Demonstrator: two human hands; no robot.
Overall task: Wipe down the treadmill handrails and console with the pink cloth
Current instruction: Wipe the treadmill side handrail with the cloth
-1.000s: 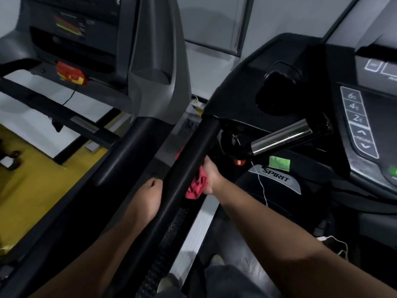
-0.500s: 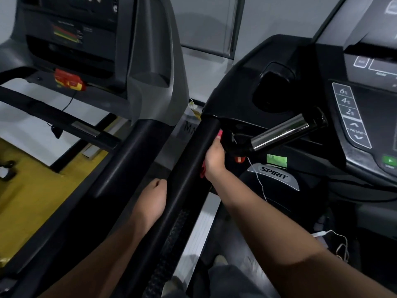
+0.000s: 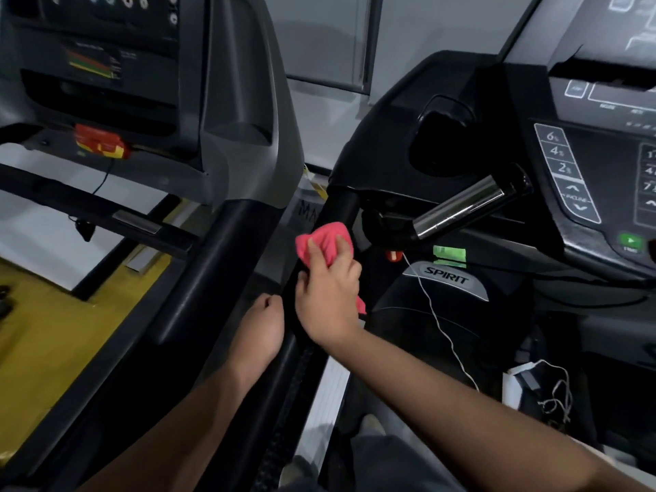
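The black left handrail (image 3: 339, 209) of my treadmill runs from bottom centre up to the console. My right hand (image 3: 330, 296) lies over the rail's top and grips the pink cloth (image 3: 326, 245) against it, just below the console joint. A bit of cloth shows under the wrist. My left hand (image 3: 262, 324) sits on the rail's left side a little lower, fingers curled towards the rail; its grip is hidden. The black console (image 3: 568, 165) with incline keys fills the right. A chrome pulse grip (image 3: 461, 207) sticks out beside the cloth.
A second, grey treadmill (image 3: 234, 118) stands close on the left with its own black handrail (image 3: 198, 278) and a red safety key (image 3: 99, 143). A white cord (image 3: 436, 321) hangs from my treadmill's red clip. Yellow floor (image 3: 46, 332) shows at left.
My right hand has come from the rail's right underside up over its top, and the pink cloth now shows above the fingers. The left hand stays at the rail.
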